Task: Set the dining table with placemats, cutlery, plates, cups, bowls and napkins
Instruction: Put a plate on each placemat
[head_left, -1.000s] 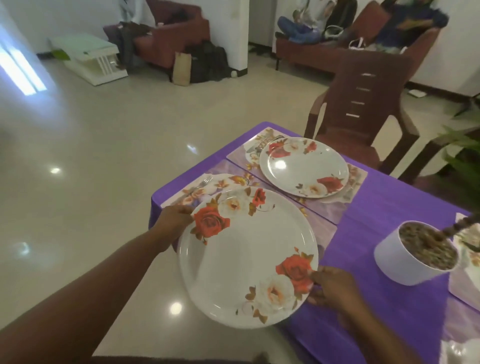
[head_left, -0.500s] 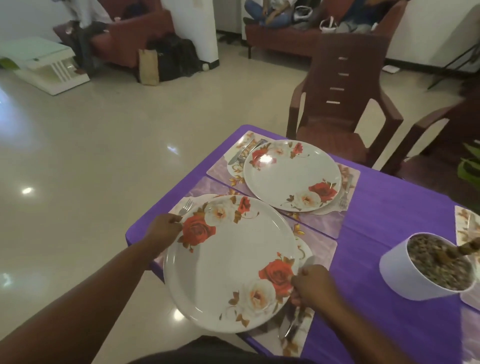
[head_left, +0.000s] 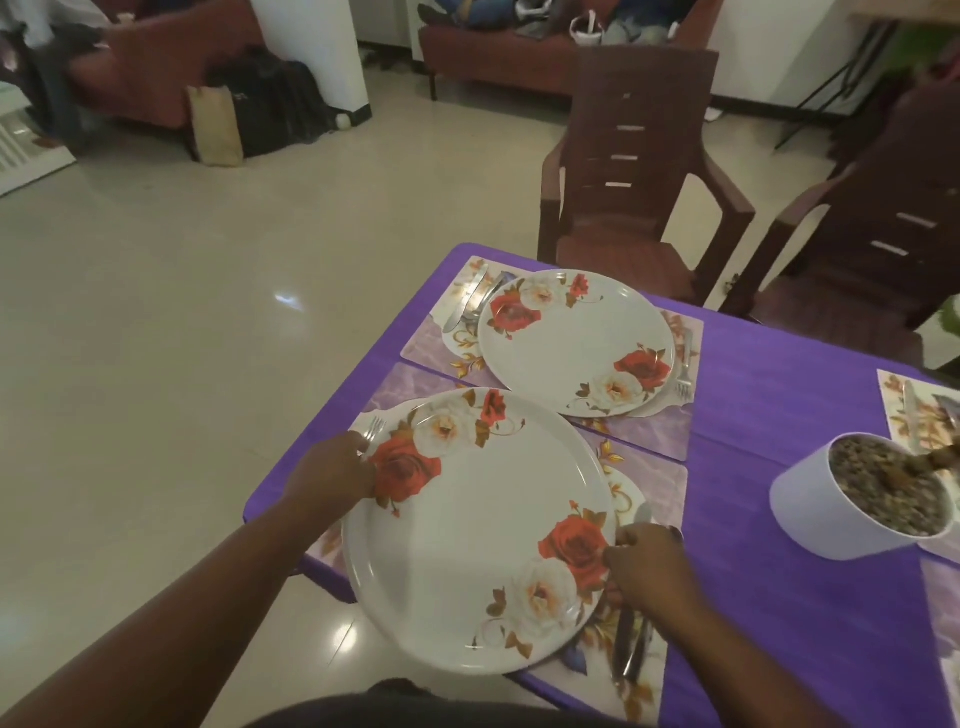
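Surface: purple cloth covers the surface (head_left: 779, 467), its near left corner just beneath the left hand.
Left hand (head_left: 332, 475): fingers closed on the left rim of the near plate (head_left: 483, 525), beside a fork (head_left: 373, 432).
Right hand (head_left: 647, 571): fingers pinching the near plate's right rim, over the knife (head_left: 626, 644) lying on the near placemat (head_left: 654, 488).
Beyond the hands: a second plate (head_left: 576, 340) sits on the far placemat (head_left: 431, 343), cutlery on either side.
Right of the right hand: a white pot (head_left: 852, 499) filled with gravel.
Room: glossy pale tiled floor (head_left: 182, 338) left of the left hand; two brown plastic chairs (head_left: 634, 171) past the surface; a red sofa (head_left: 498, 57) by the far wall.
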